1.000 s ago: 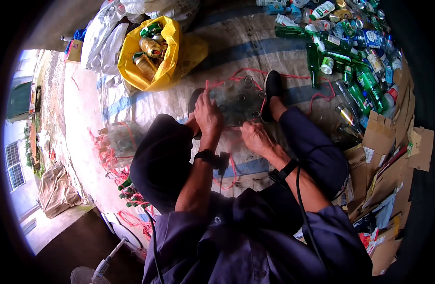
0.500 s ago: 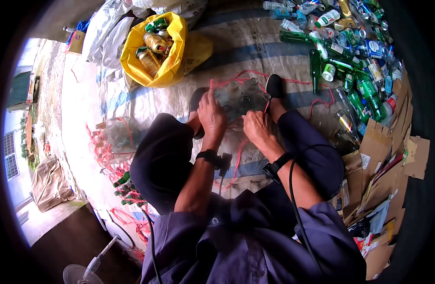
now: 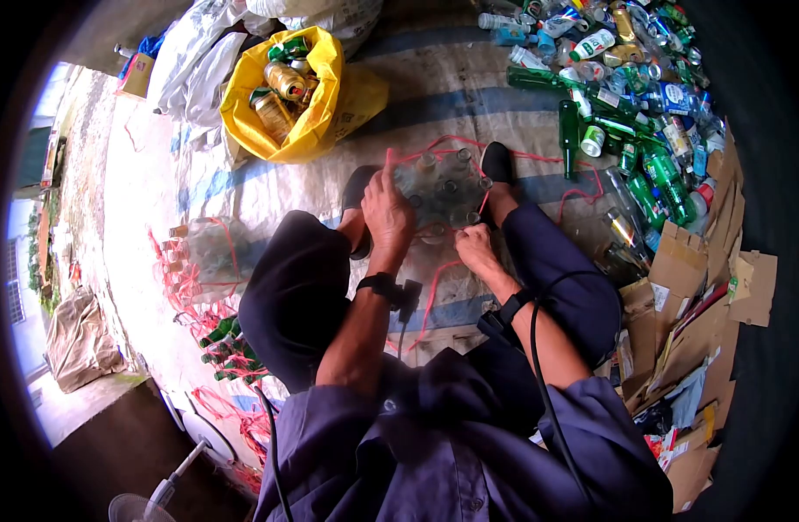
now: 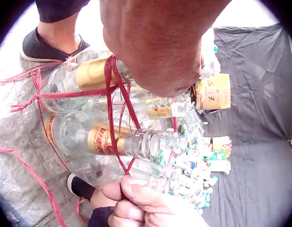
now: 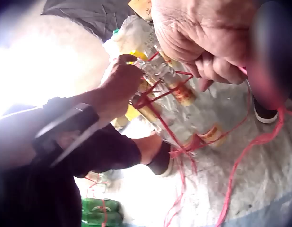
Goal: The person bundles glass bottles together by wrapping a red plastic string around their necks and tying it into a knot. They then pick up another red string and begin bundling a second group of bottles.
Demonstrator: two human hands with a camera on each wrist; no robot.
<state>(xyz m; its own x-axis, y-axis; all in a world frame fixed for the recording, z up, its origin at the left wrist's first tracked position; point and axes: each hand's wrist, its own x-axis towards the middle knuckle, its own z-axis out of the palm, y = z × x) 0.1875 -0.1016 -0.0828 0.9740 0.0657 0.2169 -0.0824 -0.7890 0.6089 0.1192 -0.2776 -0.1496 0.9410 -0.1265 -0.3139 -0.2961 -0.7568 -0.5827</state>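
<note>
Clear glass bottles with gold labels (image 4: 103, 138) stand close together in a bundle (image 3: 438, 187) between the person's feet, wrapped with red string (image 4: 75, 94). My left hand (image 3: 388, 209) holds the bundle's left side, its fingers over the bottles near the necks; its fingertips are hidden in the left wrist view. At the near right edge, my right hand (image 3: 476, 248) pinches the red string between thumb and curled forefinger, as the left wrist view shows. There the string runs from the pinch around a bottle neck. Loose string trails over the ground sheet.
A yellow bag of cans (image 3: 330, 96) stands at the front left. Loose bottles and cans (image 3: 625, 104) lie heaped at the front right, above flattened cardboard (image 3: 678, 270). Another bundle of tied bottles (image 3: 212, 252) lies left of the left knee, with green bottles (image 3: 230, 344) behind it.
The right hand moved up against the bundle's near edge, then back slightly toward the body with the string. The left hand has stayed on the bundle. The head view has shifted a little.
</note>
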